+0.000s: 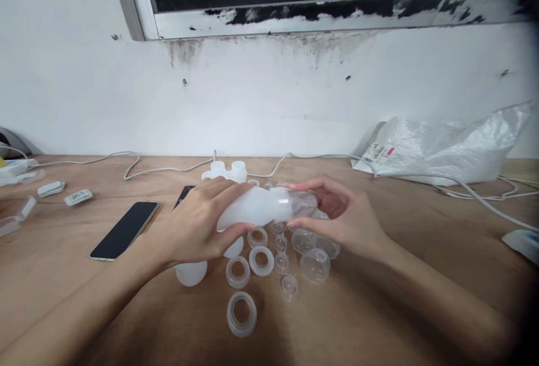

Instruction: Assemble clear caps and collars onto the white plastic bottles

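A translucent white baby bottle (256,207) is held sideways above the table, its capped end to the right. My left hand (202,217) wraps around the bottle's body. Around the clear cap (304,202) at the other end, my right hand (343,211) has its thumb and fingers closed. Below them lie white screw rings (261,261), a column of clear nipples (288,287) and several clear caps (315,266). More white bottles (191,273) stand beneath and behind my left hand, partly hidden by it.
A phone (124,230) lies to the left, with a second dark device (184,194) partly behind my left hand. Small white adapters (78,197) are farther left. A plastic bag (442,150) rests against the wall at right. White cables (177,169) run along the table's back.
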`<state>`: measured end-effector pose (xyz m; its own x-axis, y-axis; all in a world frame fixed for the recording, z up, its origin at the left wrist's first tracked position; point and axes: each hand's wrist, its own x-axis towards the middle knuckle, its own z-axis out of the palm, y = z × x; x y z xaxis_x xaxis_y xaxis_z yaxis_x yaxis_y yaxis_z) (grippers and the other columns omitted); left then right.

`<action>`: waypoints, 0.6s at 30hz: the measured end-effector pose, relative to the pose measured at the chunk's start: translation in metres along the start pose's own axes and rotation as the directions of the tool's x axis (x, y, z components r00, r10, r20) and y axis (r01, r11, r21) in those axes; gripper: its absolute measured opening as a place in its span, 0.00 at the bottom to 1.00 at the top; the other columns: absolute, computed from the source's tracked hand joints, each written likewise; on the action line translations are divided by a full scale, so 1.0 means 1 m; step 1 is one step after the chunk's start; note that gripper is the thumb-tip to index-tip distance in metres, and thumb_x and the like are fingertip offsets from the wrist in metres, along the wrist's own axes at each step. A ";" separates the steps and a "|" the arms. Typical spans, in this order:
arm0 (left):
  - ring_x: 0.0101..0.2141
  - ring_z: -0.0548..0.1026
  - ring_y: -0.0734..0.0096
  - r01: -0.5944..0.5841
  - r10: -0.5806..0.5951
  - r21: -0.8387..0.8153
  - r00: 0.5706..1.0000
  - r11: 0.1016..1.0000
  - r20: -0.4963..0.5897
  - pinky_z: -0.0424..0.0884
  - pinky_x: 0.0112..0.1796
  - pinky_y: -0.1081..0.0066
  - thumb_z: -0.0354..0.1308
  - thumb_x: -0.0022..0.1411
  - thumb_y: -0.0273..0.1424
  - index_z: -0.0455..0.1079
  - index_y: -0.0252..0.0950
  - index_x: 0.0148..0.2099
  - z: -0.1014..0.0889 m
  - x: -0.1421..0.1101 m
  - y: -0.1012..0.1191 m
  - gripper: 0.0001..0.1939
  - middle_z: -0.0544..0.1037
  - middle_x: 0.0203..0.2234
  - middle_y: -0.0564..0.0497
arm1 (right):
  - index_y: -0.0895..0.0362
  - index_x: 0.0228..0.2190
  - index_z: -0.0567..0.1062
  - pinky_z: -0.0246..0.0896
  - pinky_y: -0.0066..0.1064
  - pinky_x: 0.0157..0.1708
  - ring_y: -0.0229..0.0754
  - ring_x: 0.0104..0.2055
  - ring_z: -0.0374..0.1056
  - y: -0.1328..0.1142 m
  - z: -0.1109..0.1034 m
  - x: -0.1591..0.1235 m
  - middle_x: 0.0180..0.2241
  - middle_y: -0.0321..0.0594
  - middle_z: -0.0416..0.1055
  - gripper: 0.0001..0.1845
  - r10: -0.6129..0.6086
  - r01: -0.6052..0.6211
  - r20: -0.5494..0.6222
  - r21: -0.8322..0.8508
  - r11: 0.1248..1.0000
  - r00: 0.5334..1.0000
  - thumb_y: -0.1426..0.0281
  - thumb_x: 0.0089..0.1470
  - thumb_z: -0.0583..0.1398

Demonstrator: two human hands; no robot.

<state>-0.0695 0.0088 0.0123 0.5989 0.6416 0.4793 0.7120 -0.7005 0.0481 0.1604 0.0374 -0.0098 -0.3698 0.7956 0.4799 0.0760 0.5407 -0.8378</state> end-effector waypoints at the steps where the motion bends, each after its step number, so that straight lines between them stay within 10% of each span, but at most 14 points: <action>1: 0.42 0.68 0.62 0.001 -0.001 0.001 1.000 1.000 -0.002 0.66 0.40 0.64 0.50 0.60 0.38 0.57 0.34 0.52 0.000 0.000 0.000 0.21 0.70 0.42 0.44 | 0.52 0.33 0.70 0.68 0.34 0.41 0.42 0.40 0.69 0.000 0.000 0.000 0.40 0.37 0.72 0.20 0.007 -0.007 -0.001 -0.006 1.000 1.000 0.74 0.34 0.68; 18: 0.41 0.70 0.65 0.024 -0.027 -0.034 0.996 0.999 -0.084 0.67 0.39 0.68 0.55 0.55 0.43 0.57 0.38 0.54 -0.007 0.003 0.007 0.27 0.71 0.44 0.48 | 0.47 0.35 0.72 0.67 0.29 0.33 0.39 0.35 0.68 -0.022 -0.028 0.005 0.37 0.33 0.71 0.20 -0.067 0.058 -0.044 -0.176 0.983 0.997 0.68 0.36 0.67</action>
<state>-0.0652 0.0039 0.0208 0.5466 0.6315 0.5500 0.7132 -0.6952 0.0895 0.1822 0.0372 0.0184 -0.3325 0.7691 0.5459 0.2158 0.6255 -0.7498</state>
